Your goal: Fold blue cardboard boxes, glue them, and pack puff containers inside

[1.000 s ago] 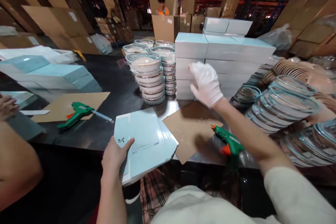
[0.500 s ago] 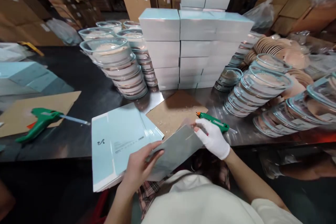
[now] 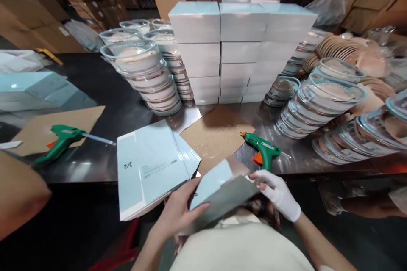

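Hands met over a flat, unfolded carton blank (image 3: 219,192) held just off the near edge of the dark steel table (image 3: 95,161), close to the person's chest. The bare left hand (image 3: 179,214) gripped the blank's lower left side, thumb on top and fingers curled under it. The white-gloved right hand (image 3: 278,192) pinched the blank's right end between thumb and fingers. The blank was partly folded, one pale blue panel tilted up and a grey panel facing the camera. Just left of it a stack of flat pale blue blanks (image 3: 149,169) lay on the table, overhanging the near edge. Beyond the hands a brown cardboard sheet (image 3: 216,135) lay flat, and a green glue gun (image 3: 263,152) rested at its right corner, near the gloved hand but apart from it. A second green glue gun (image 3: 62,139) lay on another cardboard sheet (image 3: 79,120) further left. Behind stood piles of made-up pale boxes (image 3: 241,51), with stacks of lidded glass bowls (image 3: 146,78) to their left and slanting rows of more glass bowls (image 3: 321,101) to their right. Another person's bare arm (image 3: 19,192) showed at the left edge.
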The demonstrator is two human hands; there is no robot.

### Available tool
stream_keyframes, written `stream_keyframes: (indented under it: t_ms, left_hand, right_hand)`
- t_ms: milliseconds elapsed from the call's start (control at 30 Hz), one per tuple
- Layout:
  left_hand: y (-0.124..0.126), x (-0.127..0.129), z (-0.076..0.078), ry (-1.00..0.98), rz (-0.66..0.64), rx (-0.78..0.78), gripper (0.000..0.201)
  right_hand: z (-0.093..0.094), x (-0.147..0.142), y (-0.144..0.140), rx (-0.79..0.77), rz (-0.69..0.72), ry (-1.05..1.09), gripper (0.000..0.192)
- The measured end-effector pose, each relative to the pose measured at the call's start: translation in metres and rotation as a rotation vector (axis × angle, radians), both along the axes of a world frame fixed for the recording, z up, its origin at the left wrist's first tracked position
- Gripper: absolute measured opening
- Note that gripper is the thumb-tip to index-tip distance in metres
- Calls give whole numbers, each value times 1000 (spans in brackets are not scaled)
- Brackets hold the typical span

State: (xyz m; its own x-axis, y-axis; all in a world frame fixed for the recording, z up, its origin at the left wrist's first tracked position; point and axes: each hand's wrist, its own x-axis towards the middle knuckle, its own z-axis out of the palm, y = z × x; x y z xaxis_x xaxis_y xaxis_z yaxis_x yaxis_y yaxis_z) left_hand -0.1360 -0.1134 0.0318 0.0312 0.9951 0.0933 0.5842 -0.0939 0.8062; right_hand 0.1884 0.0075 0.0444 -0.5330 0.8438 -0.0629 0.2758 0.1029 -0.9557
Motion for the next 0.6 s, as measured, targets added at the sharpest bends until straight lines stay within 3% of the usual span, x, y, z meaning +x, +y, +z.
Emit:
stream_keyframes:
  t_ms: [67,100,200,333,467,600]
  left_hand:
    - [4,2,-3,-105,217,109,63]
    - [9,7,-5,-163,266,156,64]
    - [24,32,-12,-323,223,206,71]
    - [30,52,-29,-378,140,204,57]
    - [25,59,-46,-440,166,176,71]
    - [22,73,-51,-502,295,218,66]
  right_hand:
    - [-13,-3,-12,214,-302,59,78]
    - [-21,-10,-17,296,-375,64,87]
    - [-38,-42,-21,440,-418,9,102]
    - [-39,-69,-10,553,-459,12,81]
    - [-24,-69,-6,439,-399,91,65]
    - [-9,-71,-7,224,-582,187,41]
